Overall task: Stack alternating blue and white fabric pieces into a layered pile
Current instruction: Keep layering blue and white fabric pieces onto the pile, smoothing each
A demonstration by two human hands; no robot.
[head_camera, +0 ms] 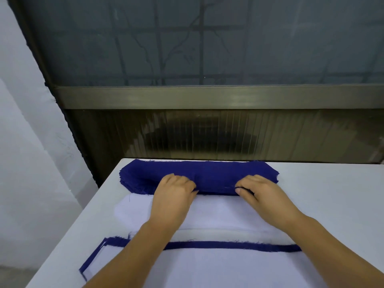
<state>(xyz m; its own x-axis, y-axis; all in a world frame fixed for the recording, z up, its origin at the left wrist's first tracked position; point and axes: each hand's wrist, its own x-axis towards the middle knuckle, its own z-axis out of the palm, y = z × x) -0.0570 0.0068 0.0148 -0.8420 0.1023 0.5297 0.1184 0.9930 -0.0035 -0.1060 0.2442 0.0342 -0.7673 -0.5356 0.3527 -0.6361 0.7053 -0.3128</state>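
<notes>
Blue fabric sits in a thick stack [199,175] at the far edge of your tabletop [332,194], and both your hands pinch its near edge: left hand [174,194] toward the stack's left, right hand [259,194] toward its right, apart from each other. Just nearer you lies a white piece [207,213]; nearest, the layered pile [207,265] shows white on top with blue edging.

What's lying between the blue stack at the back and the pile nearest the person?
In the head view, a stack of white fabric pieces lies between the blue stack and the layered pile, partly covered by both forearms.
</notes>
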